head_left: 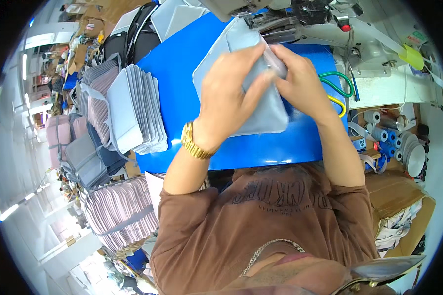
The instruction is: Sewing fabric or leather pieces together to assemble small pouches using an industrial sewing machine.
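A light grey, round-cornered fabric panel [267, 115] lies on a blue work surface [182, 64], its far part beneath the sewing machine head [280, 24]. My left hand [231, 91] rests over its left half, thumb and forefinger closing near a pale strip at the right edge. On that same edge is my right hand [302, 81], its thumb and fingers pinching the folded material from the other side. Slight motion blur covers the left fingers, and the hands hide part of the panel.
Stacked grey panels [133, 108] stand at the left, with strapped pinkish bundles [120, 214] lower down. Green and yellow looped handles [348, 83] lie right of my right hand. Thread spools [391, 142] fill a shelf at right, above an open cardboard box [403, 196].
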A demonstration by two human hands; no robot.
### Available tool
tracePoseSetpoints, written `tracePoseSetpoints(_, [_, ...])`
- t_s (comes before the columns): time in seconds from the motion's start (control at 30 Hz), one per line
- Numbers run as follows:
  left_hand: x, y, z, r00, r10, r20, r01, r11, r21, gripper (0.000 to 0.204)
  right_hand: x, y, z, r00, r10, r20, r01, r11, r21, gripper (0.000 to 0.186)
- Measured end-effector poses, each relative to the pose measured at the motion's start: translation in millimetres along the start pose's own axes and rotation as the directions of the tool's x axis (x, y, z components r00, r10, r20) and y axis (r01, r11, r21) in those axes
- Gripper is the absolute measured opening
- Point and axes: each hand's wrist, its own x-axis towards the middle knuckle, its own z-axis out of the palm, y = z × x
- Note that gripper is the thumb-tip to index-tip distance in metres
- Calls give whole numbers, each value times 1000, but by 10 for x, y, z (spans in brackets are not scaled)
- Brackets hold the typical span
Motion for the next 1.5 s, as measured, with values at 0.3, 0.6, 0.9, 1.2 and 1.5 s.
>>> tracePoseSetpoints(0.3, [-904,-53,203,956,293,0,-287,938,195,52,59,89,-55,925,300,234,-379,794,475,32])
tracePoseSetpoints(0.6, [-370,-146,-263,923,347,169,-383,873,301,49,74,77,-4,946,263,187,-321,828,460,31])
tracePoseSetpoints(0.9, [52,-429,-388,889,376,260,-449,824,344,50,120,60,-37,931,291,219,-361,821,442,30])
tracePoseSetpoints(1.2, [328,-603,-363,883,368,292,-465,774,429,49,156,46,4,940,274,206,-339,831,442,29])
tracePoseSetpoints(1.5, [355,-128,-161,969,95,227,-204,824,528,35,157,3,9,944,284,168,-324,891,318,29])
